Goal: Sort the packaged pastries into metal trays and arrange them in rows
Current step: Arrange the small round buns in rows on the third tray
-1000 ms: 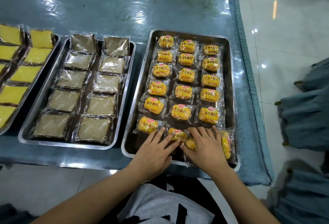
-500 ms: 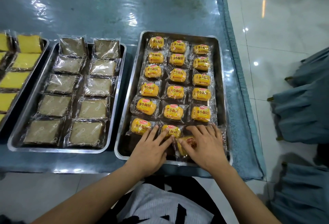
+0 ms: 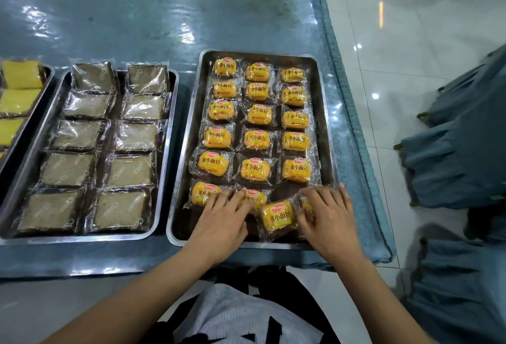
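The fingers [image 3: 232,201] of the left hand [image 3: 221,223] lie straight and spread, flat on two wrapped yellow buns in the near row of the right tray [image 3: 327,124]. The right hand [image 3: 330,217] has its fingers loosely spread over a bun at the tray's near right corner, thumb against the wrapper. Between the hands a tilted bun [image 3: 278,216] lies askew, out of line. Beyond them five rows of three buns [image 3: 256,139] fill the tray. The middle tray [image 3: 169,130] holds brown cakes [image 3: 128,170] in two columns; yellow cakes [image 3: 20,74] sit in a tray at far left, all on the table [image 3: 137,29].
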The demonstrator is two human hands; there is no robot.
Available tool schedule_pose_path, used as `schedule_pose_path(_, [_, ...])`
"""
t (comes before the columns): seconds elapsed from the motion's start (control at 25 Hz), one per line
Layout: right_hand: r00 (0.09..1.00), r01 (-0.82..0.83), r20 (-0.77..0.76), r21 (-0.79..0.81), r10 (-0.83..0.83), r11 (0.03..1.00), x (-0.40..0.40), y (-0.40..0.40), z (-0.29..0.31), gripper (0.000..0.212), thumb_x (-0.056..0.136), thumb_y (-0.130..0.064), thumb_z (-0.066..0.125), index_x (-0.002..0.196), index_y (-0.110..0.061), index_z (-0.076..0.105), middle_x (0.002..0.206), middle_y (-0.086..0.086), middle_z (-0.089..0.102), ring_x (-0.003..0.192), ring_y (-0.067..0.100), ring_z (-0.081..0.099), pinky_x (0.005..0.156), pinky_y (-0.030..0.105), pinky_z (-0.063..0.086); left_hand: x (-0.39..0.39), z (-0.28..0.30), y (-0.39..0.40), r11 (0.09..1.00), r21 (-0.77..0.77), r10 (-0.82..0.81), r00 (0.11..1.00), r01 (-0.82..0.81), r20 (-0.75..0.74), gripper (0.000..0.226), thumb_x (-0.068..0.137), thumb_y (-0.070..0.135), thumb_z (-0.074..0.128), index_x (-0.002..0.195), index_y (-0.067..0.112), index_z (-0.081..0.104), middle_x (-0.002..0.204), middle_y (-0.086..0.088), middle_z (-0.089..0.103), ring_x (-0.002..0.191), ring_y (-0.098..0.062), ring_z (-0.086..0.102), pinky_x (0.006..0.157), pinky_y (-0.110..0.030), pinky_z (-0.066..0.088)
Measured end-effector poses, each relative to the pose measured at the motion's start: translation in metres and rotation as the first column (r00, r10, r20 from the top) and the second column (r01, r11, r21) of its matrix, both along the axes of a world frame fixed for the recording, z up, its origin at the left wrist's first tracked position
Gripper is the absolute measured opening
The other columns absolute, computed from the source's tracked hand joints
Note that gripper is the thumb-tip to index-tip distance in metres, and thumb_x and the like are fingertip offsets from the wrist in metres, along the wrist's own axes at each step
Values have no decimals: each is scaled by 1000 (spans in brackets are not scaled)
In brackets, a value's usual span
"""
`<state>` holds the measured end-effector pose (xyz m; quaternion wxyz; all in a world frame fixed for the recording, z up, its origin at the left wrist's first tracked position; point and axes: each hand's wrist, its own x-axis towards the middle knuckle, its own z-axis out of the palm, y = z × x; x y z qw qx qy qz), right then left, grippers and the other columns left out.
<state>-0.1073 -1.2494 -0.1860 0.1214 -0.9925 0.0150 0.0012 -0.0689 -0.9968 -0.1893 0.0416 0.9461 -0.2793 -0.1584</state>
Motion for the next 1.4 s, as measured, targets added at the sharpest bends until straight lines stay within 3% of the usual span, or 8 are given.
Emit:
schedule_pose_path(0.16, [989, -142, -28, 11, 142, 990, -2, 18, 0, 47, 91, -55, 52, 134, -35, 57, 129, -8, 59, 132, 18, 47, 124, 52, 15, -2, -6, 16, 995, 57, 86, 996, -86, 8, 57, 95, 49, 41, 151, 37, 35, 159, -9, 35, 145, -41, 31, 116, -63, 23])
schedule_pose_path(0.32, [959, -260, -117, -8, 258, 965, -2, 38, 0, 58, 89, -64, 47, 143, -40, 48, 136, -9, 56, 133, 18, 48, 124, 56, 10, -3, -20, 26, 995, 79, 72, 995, -67, -63, 63, 100, 63, 23, 156, 50, -2, 169, -2, 2, 153, -38, 1, 120, -64, 4])
schedule_pose_path(0.48, [954, -263, -154, -18, 258, 965, -3, 39, -4, 61, 88, -66, 46, 144, -41, 47, 135, -11, 56, 132, 16, 49, 124, 54, 7, -6, -25, 25, 994, 83, 70, 996, -66, -47, 65, 97, 65, 11, 155, 48, -12, 169, -2, 2, 153, -38, -4, 119, -66, 3])
schedule_pose_path(0.64, [965, -219, -155, -38, 211, 975, 2, 38, -3, 61, 86, -67, 40, 139, -39, 52, 133, -10, 59, 131, 18, 51, 122, 55, 17, -5, -28, 24, 992, 78, 97, 995, -97, -4, 66, 99, 64, 15, 154, 45, -17, 169, -1, -1, 153, -38, -5, 120, -65, 1])
schedule_pose_path(0.8, [967, -206, -159, -25, 199, 978, 7, 37, -3, 62, 86, -69, 39, 137, -37, 54, 133, -11, 58, 130, 18, 50, 121, 54, 20, 0, -29, 21, 991, 74, 108, 994, -107, -1, 69, 100, 64, 20, 155, 44, -16, 169, -2, -1, 153, -38, -5, 120, -64, 1])
schedule_pose_path(0.96, [983, -157, -101, -21, 154, 987, 6, 28, 0, 58, 93, -65, 38, 140, -34, 53, 139, -9, 56, 134, 17, 47, 122, 52, 20, 2, -21, 14, 990, 44, 131, 991, -131, -1, 70, 98, 65, 24, 158, 41, -1, 169, -4, 5, 153, -38, 2, 119, -65, 5])
schedule_pose_path(1.16, [998, 19, -53, -31, -21, 999, 6, -3, 3, 49, 95, -46, 51, 141, -30, 51, 139, -3, 56, 134, 19, 46, 124, 50, 17, -4, -2, -14, 989, -134, -63, 997, 56, -45, 79, 94, 70, 32, 159, 34, 4, 168, 7, 7, 154, -24, -6, 124, -51, -1])
schedule_pose_path(1.4, [992, 48, -111, -90, -58, 995, 8, -15, 7, 53, 91, -49, 59, 140, -32, 51, 136, -4, 58, 138, 22, 43, 124, 54, 13, 7, -2, -42, 982, -163, -110, 993, 100, -52, 86, 91, 68, 46, 159, 29, 11, 164, 5, 22, 154, -21, -5, 125, -45, -4])
